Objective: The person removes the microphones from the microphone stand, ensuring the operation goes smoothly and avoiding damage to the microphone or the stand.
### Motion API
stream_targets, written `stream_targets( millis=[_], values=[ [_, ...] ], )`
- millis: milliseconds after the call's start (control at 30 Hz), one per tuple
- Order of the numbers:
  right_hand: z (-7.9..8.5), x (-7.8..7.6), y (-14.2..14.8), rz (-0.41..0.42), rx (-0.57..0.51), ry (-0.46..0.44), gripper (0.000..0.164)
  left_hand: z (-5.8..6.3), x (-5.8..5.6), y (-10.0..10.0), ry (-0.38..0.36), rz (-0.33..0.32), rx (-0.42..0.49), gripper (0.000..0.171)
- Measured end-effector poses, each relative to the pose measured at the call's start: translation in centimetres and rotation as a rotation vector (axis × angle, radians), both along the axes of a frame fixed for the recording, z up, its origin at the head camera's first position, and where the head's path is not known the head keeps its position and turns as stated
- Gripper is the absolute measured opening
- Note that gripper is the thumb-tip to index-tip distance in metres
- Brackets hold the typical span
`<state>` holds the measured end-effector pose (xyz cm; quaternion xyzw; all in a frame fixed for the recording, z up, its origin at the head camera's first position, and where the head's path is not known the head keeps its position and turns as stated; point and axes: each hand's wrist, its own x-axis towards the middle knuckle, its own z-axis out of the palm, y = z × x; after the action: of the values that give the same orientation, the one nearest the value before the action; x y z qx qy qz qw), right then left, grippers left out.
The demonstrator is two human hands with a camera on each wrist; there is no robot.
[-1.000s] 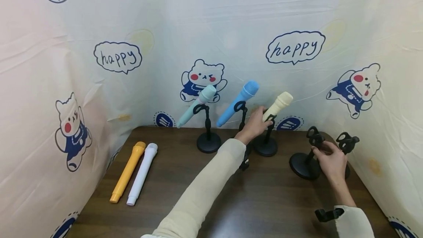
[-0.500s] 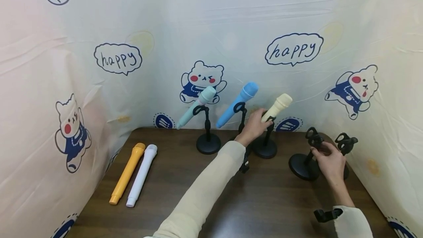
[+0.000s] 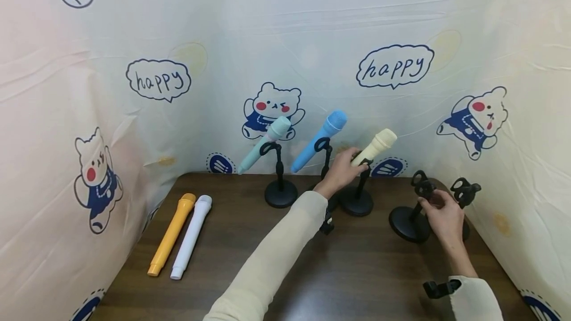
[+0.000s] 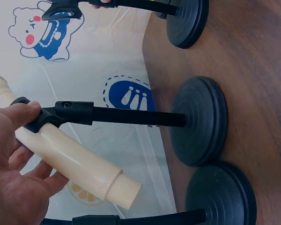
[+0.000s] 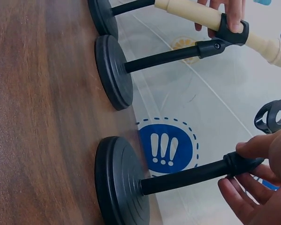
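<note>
Gripping cream microphone (image 3: 376, 144) in curled left hand (image 3: 342, 170), stand (image 5: 187, 180) right of it in curled right hand (image 3: 446, 218); could jolt either over.

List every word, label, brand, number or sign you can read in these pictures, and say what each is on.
"happy": left speech bubble in the head view, printed on the backdrop.
"happy": right speech bubble, same backdrop.
"!!!": blue ovals on the backdrop, clearest in the right wrist view.
No lettering can be made out on the microphones or black stands.
</note>
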<state>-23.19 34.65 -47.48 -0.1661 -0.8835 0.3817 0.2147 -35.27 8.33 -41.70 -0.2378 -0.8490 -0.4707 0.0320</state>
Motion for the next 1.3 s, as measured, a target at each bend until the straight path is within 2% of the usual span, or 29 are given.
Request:
stream_targets(
  millis=[267,367,533,700,833,1133,1300],
  values=[
    [0.2,0.2,-0.1,0.005,-0.034,-0.001,0.049,0.3,0.4,-0.5,-0.003,-0.015,0.016,0.05],
    [0.2,0.4,-0.3,-0.036,-0.043,0.022,0.045,0.3,0.4,-0.6,0.011,-0.018,0.02,0.049],
    [0.1,0.8,-0.7,-0.133,-0.041,0.109,0.03,0.6,0.8,-1.0,0.01,-0.032,0.05,0.048],
    [0.4,1.4,-1.3,-0.152,-0.066,0.158,0.03,0.7,1.3,-1.6,0.001,-0.058,0.097,0.05],
    [0.5,1.8,-1.8,-0.136,-0.094,0.205,0.03,0.7,1.6,-2.1,0.015,-0.069,0.11,0.052],
    [0.3,2.5,-3.3,-0.083,-0.084,0.31,0.022,0.2,2.8,-3.3,0.049,-0.083,0.142,0.053],
    [0.1,2.7,-4.4,-0.022,-0.074,0.331,0.017,0.5,3.6,-4.3,0.038,-0.092,0.166,0.055]
  ],
)
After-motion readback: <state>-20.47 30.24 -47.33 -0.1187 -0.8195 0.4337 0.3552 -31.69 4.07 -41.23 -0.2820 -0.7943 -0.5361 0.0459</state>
